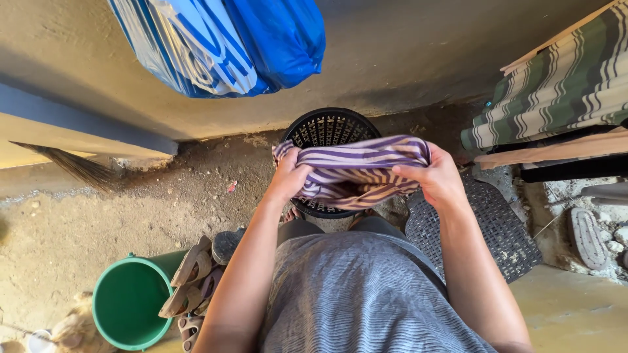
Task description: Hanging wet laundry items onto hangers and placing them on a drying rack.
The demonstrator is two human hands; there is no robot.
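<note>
A purple and cream striped cloth (356, 167) is bunched between both hands, held over a black plastic mesh basket (327, 127) that stands on the ground by the wall. My left hand (288, 176) grips the cloth's left end, fingers curled into the fabric. My right hand (437, 178) grips its right end, thumb on top. The cloth hides the basket's near half, and I cannot see inside the basket.
A green bucket (127, 304) stands at lower left with several sandals (196, 281) beside it. A dark mat (477, 225) lies at right, a striped green cushion (562, 82) above it. Blue plastic bags (222, 42) hang on the wall. A broom (72, 163) lies at left.
</note>
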